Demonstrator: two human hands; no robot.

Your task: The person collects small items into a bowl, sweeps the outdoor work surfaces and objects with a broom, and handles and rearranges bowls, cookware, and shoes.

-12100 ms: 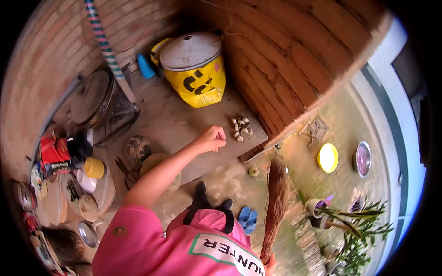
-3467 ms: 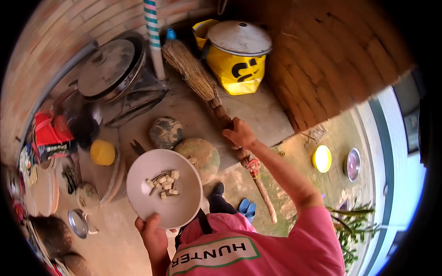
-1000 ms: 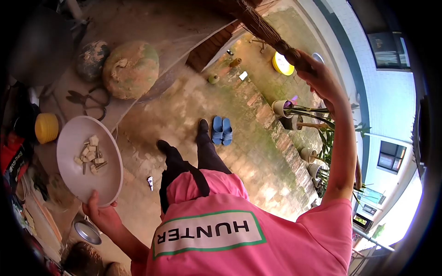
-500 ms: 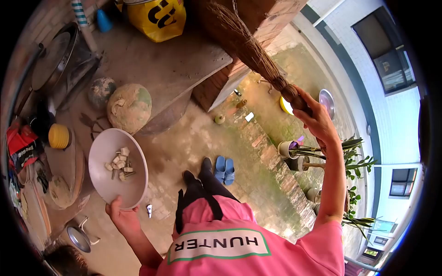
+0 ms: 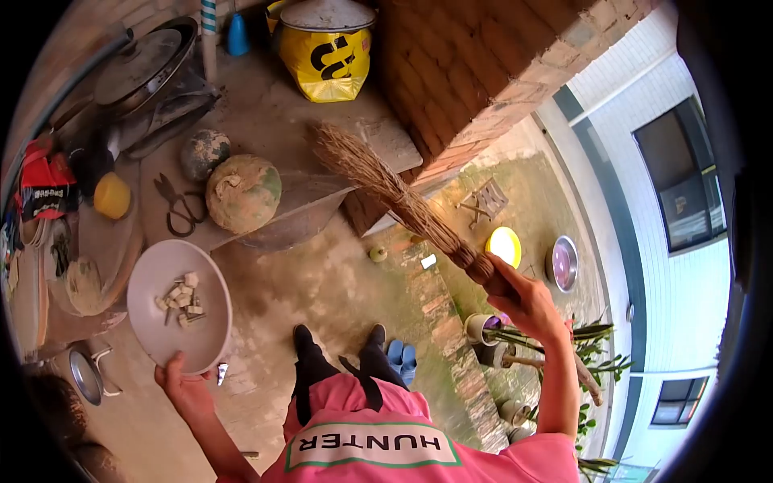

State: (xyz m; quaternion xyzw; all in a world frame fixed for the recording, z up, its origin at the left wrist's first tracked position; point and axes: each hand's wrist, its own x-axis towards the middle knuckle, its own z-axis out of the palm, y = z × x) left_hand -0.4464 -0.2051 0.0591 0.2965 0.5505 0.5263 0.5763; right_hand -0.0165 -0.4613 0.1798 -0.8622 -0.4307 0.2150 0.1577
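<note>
The biggest thing ahead is the rough brick wall [image 5: 491, 60], far side and right, its reddish blocks uneven. It meets the bench [image 5: 270, 113], a flat, dusty grey slab.

Slanting across from far left to near right is my broom [image 5: 403, 201], a long bundle of coarse brown twigs bound in bands. My right hand [image 5: 527, 302] has its fingers closed round the bound part, the stick running on past my wrist. The bristly end is over the bench's corner; whether it touches, I can't tell.

At the far side, a glossy yellow plastic bag [image 5: 326, 68] wraps a vessel under a dull, round metal lid [image 5: 326, 14]. Far left is a wide dark pan [image 5: 138, 68], covered.

Near left, my left hand [image 5: 183, 390] grips the smooth, pale round bowl [image 5: 149, 326] at its near rim, thumb over the edge, the other fingers mostly hidden beneath. Just beyond it, a ribbed, dusty squash [image 5: 243, 193] sits beside a smaller, dark mottled one [image 5: 205, 154] on the bench.

Out right are a shiny metal basin [image 5: 563, 264] and a bright yellow basin [image 5: 504, 246]. Left of the squashes lie dark scissors [image 5: 179, 209], loop-handled. Smallest are the pale, chunky pieces [image 5: 182, 299], some with thin stems, heaped loosely inside my bowl.
</note>
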